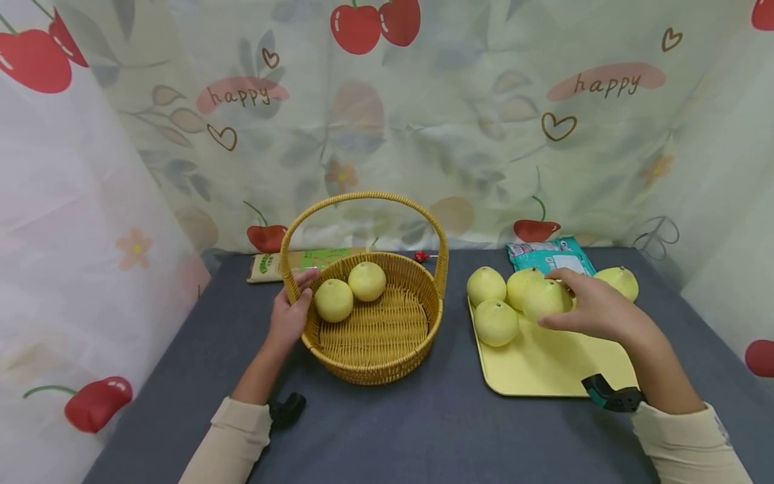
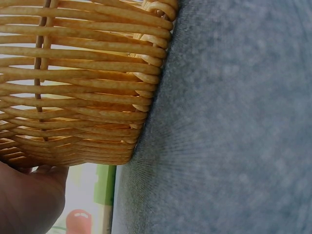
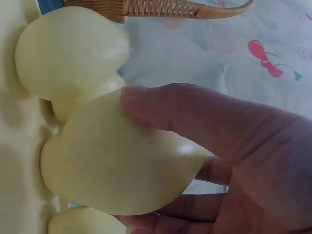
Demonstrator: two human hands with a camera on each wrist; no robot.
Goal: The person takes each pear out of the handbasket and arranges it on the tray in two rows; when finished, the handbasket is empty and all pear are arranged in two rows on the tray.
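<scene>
Head view: the left hand [image 1: 290, 316] is at the left side of the wicker basket [image 1: 375, 373], thumb and fingers bent about the foot of its handle, at the rim. Two pale yellow-green fruits [image 1: 334, 300] rest inside, in the left and far part. The right hand [image 1: 589, 306] holds another such fruit, the held fruit [image 1: 547, 300], over the far part of the yellow tray [image 1: 556, 370], thumb on the near side; most of the remaining fingers are hidden. More fruits [image 1: 496, 323] lie on the tray, to the left of and behind this hand. Behind the tray is a teal packet [image 1: 547, 254]; behind the basket, a long packet [image 1: 266, 267].

Left wrist view: the outer weave appears close up, gaps between strands included, a detail the head view lacks. The hand enters at the lower corner; its fingertips are out of sight, so I cannot tell their exact contact from here.

Right wrist view: the grip is plain here. The thumb presses one side of the held fruit, the bent fingers the other, and its tapered end faces the palm. I cannot tell whether it touches the fruits behind.
</scene>
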